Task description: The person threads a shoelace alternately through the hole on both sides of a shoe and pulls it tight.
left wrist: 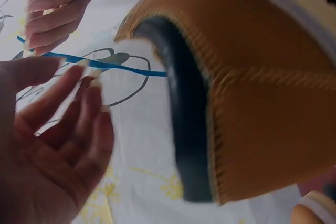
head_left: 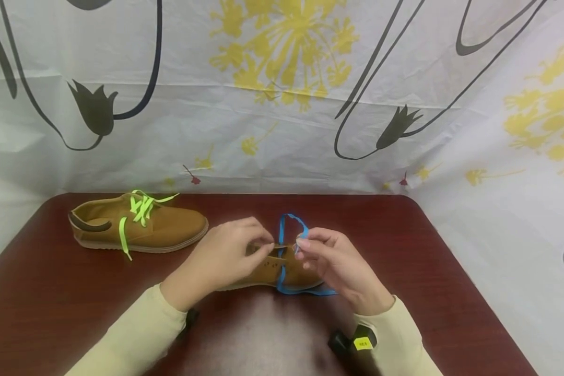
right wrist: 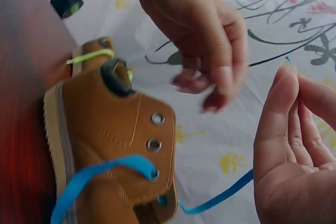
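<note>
A tan shoe point(head_left: 305, 277) with a dark collar lining sits mid-table, toe to the right. A flat blue lace point(right wrist: 100, 174) passes through its lowest eyelets; two bare metal eyelets point(right wrist: 154, 145) show above on one flap. My right hand point(head_left: 340, 261) pinches the lace near its end, and the tip point(right wrist: 287, 58) pokes out past finger and thumb. Over the shoe's opening, my left hand point(head_left: 230, 253) hovers with fingers loosely bent and thumb apart from the index. In the left wrist view, the lace crosses by the left fingertips point(left wrist: 94, 82), apparently without being gripped.
A matching tan shoe point(head_left: 169, 232) with neon yellow-green laces point(head_left: 142, 209) stands at the table's back left. The dark red table point(head_left: 404, 250) meets a white patterned sheet point(head_left: 282, 141) behind. A loose blue lace length point(head_left: 310, 292) lies along the shoe's near side.
</note>
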The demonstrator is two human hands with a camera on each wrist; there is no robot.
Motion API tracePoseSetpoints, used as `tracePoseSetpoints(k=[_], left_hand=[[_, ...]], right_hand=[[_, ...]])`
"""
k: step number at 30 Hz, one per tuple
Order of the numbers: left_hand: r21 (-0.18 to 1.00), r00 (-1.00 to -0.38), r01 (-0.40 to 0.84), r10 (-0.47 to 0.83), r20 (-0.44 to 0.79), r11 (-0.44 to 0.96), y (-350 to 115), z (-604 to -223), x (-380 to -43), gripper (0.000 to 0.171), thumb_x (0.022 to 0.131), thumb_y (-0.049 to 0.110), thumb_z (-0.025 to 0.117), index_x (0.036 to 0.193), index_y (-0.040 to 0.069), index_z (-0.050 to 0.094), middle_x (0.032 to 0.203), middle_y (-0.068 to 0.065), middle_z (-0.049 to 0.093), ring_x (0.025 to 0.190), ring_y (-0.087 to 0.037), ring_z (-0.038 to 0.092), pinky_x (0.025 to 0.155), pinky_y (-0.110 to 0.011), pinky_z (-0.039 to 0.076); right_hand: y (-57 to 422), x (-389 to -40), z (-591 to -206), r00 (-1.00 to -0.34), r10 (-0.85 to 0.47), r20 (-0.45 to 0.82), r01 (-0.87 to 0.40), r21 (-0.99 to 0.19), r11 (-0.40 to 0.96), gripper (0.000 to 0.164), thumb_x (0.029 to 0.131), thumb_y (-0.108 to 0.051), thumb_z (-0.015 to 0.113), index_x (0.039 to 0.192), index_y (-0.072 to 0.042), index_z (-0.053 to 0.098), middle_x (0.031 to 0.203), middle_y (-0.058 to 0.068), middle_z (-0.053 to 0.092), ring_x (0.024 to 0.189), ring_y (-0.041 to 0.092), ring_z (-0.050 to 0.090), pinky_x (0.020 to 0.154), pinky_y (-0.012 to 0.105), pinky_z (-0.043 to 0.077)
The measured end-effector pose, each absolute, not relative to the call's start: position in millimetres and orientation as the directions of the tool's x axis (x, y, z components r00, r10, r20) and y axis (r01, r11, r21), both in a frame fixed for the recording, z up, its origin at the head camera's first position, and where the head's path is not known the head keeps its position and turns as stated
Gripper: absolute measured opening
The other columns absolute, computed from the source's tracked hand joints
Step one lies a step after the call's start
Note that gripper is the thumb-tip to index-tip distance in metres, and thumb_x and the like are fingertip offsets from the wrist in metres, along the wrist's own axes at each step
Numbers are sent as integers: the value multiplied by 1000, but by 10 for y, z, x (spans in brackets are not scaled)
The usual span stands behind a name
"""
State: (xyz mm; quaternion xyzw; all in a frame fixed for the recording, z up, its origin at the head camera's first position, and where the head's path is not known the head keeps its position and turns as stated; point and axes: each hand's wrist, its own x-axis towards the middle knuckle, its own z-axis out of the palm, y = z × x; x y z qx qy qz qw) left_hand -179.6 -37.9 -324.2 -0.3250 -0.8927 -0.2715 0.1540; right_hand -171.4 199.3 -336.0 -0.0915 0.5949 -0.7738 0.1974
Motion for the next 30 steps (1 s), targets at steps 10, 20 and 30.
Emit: tracePoseSetpoints(k=[10, 20, 30], left_hand=[[517, -861, 492, 480, 167, 701, -290, -3422, -1800, 7, 92, 26, 74, 87, 22, 78, 80, 13, 72, 72, -4, 60, 66, -27, 50], [645, -885, 403, 456, 93, 649, -304, -3536, -1836, 13, 97, 22, 66, 90, 19, 77, 70, 11, 61, 59, -6, 47, 55, -24, 41], [725, -879, 370, 472, 70, 581, -338, -3615, -1879, 19, 100, 23, 62, 91, 16, 77, 64, 9, 52, 54, -5, 40, 53, -22, 37]], right_hand=[[2020, -1562, -3423, -979, -203, 10, -15, -1000, 25, 7, 89, -9, 77, 84, -11, 71, 79, -7, 76, 73, 9, 73, 69, 28, 61], [1831, -1478, -3567, -950, -126, 285, -306, -929, 208, 9, 85, -7, 80, 86, 0, 75, 82, -1, 77, 75, 5, 70, 67, 25, 59], [1697, -1530, -3773, -840, -131, 527, -529, -740, 414, 10, 84, -3, 81, 81, -12, 76, 86, 3, 79, 74, 2, 70, 59, 25, 59]])
